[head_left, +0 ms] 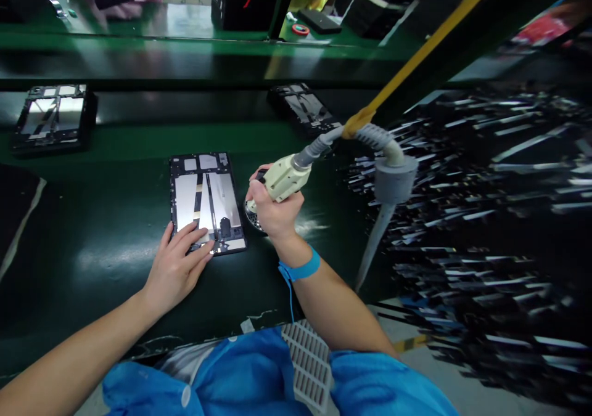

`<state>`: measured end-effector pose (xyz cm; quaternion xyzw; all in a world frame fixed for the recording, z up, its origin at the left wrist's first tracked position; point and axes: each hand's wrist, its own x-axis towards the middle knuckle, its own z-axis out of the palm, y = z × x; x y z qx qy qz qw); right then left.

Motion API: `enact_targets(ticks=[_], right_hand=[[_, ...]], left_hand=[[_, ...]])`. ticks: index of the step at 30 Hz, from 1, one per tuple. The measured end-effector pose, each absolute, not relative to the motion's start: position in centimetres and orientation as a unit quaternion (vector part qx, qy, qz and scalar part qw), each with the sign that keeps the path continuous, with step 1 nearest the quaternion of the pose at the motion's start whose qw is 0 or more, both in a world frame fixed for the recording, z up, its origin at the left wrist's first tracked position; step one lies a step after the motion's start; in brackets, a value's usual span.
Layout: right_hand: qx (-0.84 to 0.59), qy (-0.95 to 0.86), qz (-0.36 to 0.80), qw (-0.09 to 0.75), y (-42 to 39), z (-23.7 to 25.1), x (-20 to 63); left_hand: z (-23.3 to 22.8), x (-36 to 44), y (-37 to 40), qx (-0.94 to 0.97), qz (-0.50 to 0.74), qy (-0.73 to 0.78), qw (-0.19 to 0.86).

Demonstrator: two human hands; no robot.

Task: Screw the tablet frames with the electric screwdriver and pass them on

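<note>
Gripping screwdriver (283, 180), right hand (272, 209) fingers clamped; left hand (178, 265) fingers spread on tablet frame (206, 201); hose (370, 134) overhead.

On the bench (115, 219) an open tablet frame (206, 201) lies under the left hand (178, 267), the right hand (272, 209) with its electric screwdriver (284, 179) just right, two more frames (54, 117) (305, 108) lying behind.

Glossy green bench (115, 243); shiny metal tablet frame (206, 201); matt plastic driver (284, 179).
</note>
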<state>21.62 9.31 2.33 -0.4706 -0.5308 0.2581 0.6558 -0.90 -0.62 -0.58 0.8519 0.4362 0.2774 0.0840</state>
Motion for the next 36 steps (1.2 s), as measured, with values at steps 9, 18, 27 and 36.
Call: enact_targets(ticks=[9, 18, 27, 36], right_hand=[[-0.442, -0.521, 0.262, 0.682, 8.8, 4.7, 21.4], [-0.358, -0.562, 0.374, 0.645, 5.5, 5.3, 18.0], [-0.322, -0.548, 0.424, 0.645, 4.9, 4.5, 17.3], [-0.32, -0.546, 0.426, 0.646, 4.9, 4.2, 17.2]], left_hand=[[-1.1, -0.4, 1.0, 0.838, 0.308, 0.445, 0.075], [-1.3, -0.2, 1.4, 0.826, 0.313, 0.457, 0.103], [-1.4, -0.1, 1.4, 0.828, 0.315, 0.453, 0.104], [-1.4, 0.0, 1.4, 0.824, 0.333, 0.447, 0.104]])
